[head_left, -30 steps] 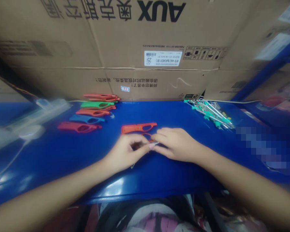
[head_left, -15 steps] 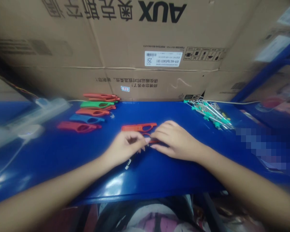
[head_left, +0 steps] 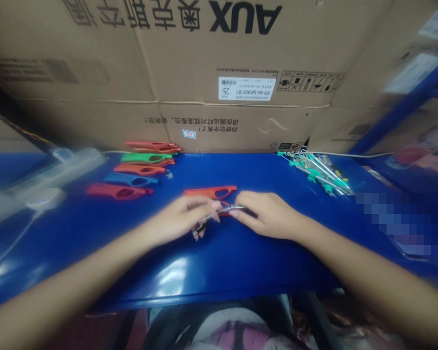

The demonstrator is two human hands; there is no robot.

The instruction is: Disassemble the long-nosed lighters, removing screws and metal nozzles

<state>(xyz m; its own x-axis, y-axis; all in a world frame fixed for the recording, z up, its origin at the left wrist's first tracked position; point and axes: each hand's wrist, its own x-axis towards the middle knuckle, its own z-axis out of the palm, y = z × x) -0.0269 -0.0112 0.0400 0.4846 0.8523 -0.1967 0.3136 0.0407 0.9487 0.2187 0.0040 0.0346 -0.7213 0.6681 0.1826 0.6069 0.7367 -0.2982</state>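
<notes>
My left hand (head_left: pixel 182 216) is closed at the middle front of the table, pinching a small dark and silvery part (head_left: pixel 200 227) whose lower end sticks out below the fingers. My right hand (head_left: pixel 272 214) is closed round a slim silvery tool with a dark end (head_left: pixel 246 210); its tip reaches to the left fingertips. Whether tool and part touch is too blurred to tell. Just behind the hands lies an orange lighter casing (head_left: pixel 200 191) with an oval opening. Another orange casing piece (head_left: pixel 224 213) lies under the fingers, partly hidden.
Several casings in red, blue (head_left: pixel 131 179), orange and green (head_left: pixel 146 158) lie in a row at the left back. Metal rods with green ends (head_left: pixel 316 175) are heaped at the right back. A power strip (head_left: pixel 76 167) with a charger is at left; a large cardboard box (head_left: pixel 131 82) stands behind.
My right hand has drawn back slightly, and the slim tool now shows between the hands. My left hand has turned, and the part in it has tilted. The casings lie as before.
</notes>
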